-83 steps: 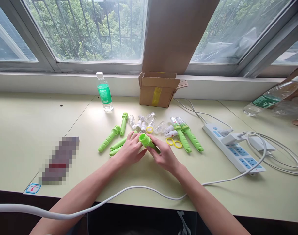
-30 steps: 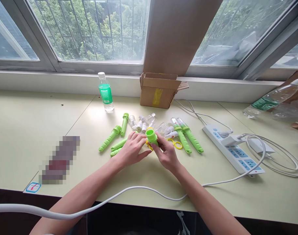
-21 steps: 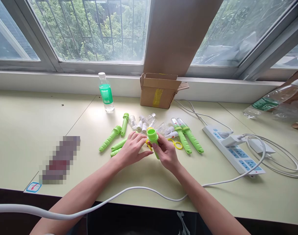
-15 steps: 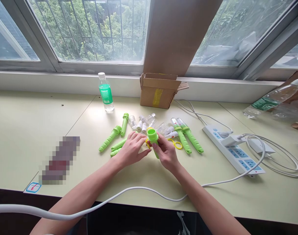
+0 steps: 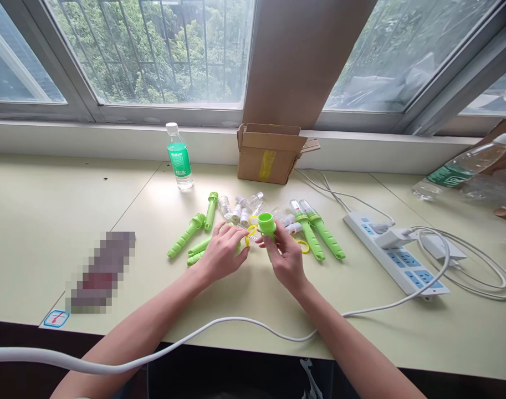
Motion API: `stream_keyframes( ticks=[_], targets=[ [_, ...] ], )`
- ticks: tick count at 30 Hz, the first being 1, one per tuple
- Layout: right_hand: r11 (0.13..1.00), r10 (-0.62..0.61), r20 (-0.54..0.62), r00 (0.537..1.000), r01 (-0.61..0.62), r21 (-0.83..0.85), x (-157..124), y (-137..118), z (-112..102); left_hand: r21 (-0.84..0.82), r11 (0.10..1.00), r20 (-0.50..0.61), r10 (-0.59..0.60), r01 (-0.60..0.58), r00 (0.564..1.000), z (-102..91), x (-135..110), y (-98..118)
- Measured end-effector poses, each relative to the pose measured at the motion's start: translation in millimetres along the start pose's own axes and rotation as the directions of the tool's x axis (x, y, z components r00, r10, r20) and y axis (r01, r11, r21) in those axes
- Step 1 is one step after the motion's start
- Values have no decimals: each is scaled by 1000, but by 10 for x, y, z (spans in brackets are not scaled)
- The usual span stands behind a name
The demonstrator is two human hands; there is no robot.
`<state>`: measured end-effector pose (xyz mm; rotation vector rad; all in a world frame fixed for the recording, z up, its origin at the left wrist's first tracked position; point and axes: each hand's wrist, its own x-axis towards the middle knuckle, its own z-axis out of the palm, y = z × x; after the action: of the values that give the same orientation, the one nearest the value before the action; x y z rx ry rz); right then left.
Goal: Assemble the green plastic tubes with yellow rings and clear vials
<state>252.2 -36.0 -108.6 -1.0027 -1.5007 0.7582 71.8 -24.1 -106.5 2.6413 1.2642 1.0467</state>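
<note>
My right hand (image 5: 286, 257) is wrapped round a green plastic handle (image 5: 266, 224), held upright with its open threaded mouth facing up. Its lower part is hidden by my fingers. To the left, the fingertips of my left hand (image 5: 223, 254) are closed at a thin yellow ring (image 5: 251, 230). Beneath and beside that hand lie more green handles (image 5: 200, 246), partly covered. Behind both hands is a loose cluster of clear plastic pieces with white caps (image 5: 244, 215). Another yellow ring (image 5: 303, 247) lies right of my right hand.
Two green handles with clear tops (image 5: 311, 230) lie at the right; other green handles (image 5: 187, 236) lie left. A water bottle (image 5: 179, 158) and cardboard box (image 5: 271, 158) stand behind. A power strip (image 5: 396, 257) sits right; a white cable (image 5: 253, 323) crosses in front.
My right hand has moved slightly right with the green handle, away from my left hand. The yellow ring at my left fingertips now shows more fully.
</note>
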Motion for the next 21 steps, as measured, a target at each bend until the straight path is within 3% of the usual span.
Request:
stream_keyframes(
  ticks=[4, 12, 21],
  targets=[
    [994, 37, -55, 998, -42, -106, 10, -9, -27, -11, 1000, -8, -6, 6, 1000, -5, -6, 4],
    [968, -28, 34, 999, 36, -248, 0, 16, -13, -20, 1000, -109, -18, 16, 994, 2, -4, -11],
    [905, -227, 204, 952, 284, -318, -5, -55, -13, -64, 997, -170, -58, 48, 984, 26, -17, -24]
  ],
)
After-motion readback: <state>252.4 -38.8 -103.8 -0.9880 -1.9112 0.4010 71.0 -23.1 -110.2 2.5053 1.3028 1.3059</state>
